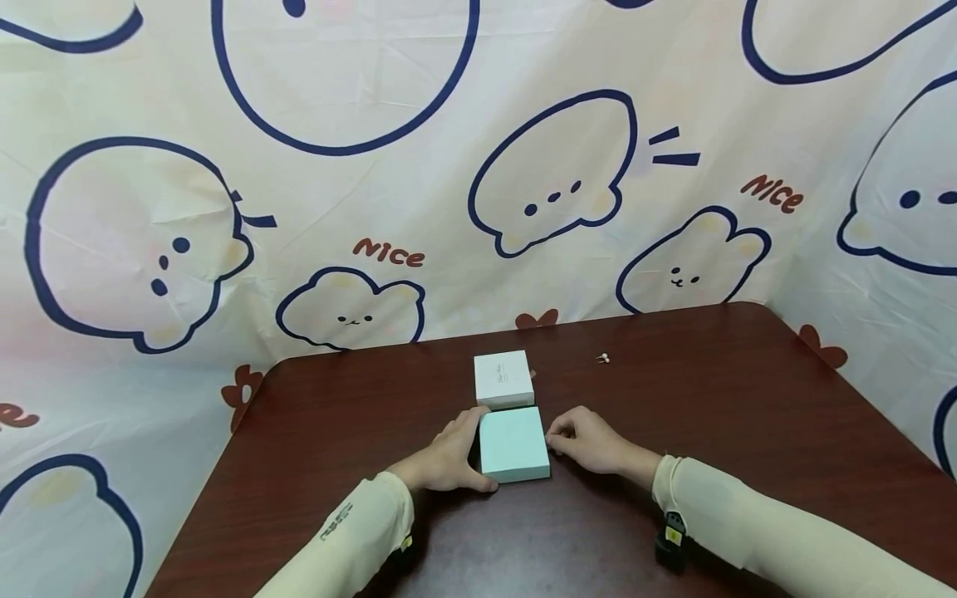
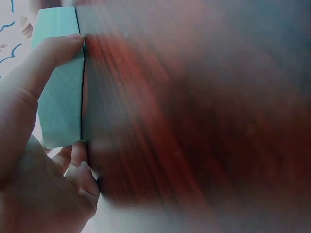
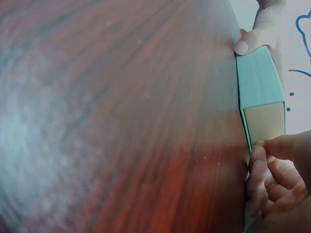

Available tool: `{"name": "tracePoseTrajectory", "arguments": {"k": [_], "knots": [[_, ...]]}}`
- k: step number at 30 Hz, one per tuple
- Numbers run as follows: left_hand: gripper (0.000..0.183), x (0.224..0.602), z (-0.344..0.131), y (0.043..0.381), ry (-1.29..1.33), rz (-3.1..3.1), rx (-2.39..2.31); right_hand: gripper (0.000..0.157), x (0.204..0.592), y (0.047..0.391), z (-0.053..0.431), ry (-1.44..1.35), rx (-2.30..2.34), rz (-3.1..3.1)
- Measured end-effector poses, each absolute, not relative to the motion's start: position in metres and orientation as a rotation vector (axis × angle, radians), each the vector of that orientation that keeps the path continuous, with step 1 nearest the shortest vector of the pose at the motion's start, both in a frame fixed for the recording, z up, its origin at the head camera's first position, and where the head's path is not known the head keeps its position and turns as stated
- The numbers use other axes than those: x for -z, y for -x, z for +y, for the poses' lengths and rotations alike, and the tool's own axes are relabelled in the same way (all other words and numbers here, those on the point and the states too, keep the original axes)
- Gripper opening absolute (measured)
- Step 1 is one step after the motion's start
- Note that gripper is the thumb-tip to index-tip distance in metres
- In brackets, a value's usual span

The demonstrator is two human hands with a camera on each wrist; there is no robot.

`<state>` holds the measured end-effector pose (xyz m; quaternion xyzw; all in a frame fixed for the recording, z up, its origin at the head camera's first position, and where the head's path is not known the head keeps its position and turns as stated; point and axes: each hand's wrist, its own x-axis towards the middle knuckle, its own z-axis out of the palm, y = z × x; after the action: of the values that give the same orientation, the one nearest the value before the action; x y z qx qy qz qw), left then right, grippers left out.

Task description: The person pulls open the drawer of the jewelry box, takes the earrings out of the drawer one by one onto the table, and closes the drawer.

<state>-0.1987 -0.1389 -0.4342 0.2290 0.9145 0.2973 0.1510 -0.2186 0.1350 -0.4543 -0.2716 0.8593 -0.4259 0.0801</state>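
A mint-green box (image 1: 514, 444) lies flat on the table in front of me. My left hand (image 1: 452, 457) grips it from the left, thumb on the near side and fingers round the far left corner. In the right wrist view, the box's right end shows a tan inner panel (image 3: 265, 121) framed by the green sleeve, like a drawer's face. At that end my right hand (image 1: 591, 442) pinches with thumb and forefinger, the other fingers curled. A tiny gold-coloured bit shows at those fingertips, mostly hidden by them. In the left wrist view, my left thumb (image 2: 58, 51) presses the green side.
A white box (image 1: 503, 378) with small lettering on its lid stands just behind the green one. Two small white pieces (image 1: 603, 359) lie farther back to the right. The brown table (image 1: 336, 432) ends at a patterned cloth wall (image 1: 449, 191).
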Motion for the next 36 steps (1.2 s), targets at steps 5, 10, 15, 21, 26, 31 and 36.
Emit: {"name": "tracePoseTrajectory", "arguments": {"k": [5,10,15,21,26,31,36], "knots": [[0.11,0.4349,-0.1391,0.1989,-0.658,2.634,-0.849,0.017,0.4542,0.2196,0.1357,0.812,1.263,2.565],[0.11,0.4355,-0.1391,0.1985,-0.663,2.631,-0.848,0.017,0.4524,0.219,0.1357,0.809,1.274,2.545],[0.11,0.4347,-0.1385,0.199,-0.66,2.63,-0.863,0.017,0.4506,0.2182,0.1357,0.802,1.281,2.535],[0.109,0.4351,-0.139,0.1996,-0.673,2.63,-0.863,0.017,0.45,0.2181,0.1359,0.794,1.27,2.544],[0.109,0.4349,-0.1394,0.1994,-0.671,2.618,-0.867,0.017,0.4493,0.2177,0.1362,0.799,1.28,2.532],[0.109,0.4334,-0.1386,0.1992,-0.663,2.619,-0.87,0.018,0.4495,0.2183,0.1374,0.797,1.281,2.526],[0.109,0.433,-0.1386,0.1992,-0.664,2.621,-0.87,0.018,0.4495,0.2188,0.1376,0.795,1.279,2.527]]}}
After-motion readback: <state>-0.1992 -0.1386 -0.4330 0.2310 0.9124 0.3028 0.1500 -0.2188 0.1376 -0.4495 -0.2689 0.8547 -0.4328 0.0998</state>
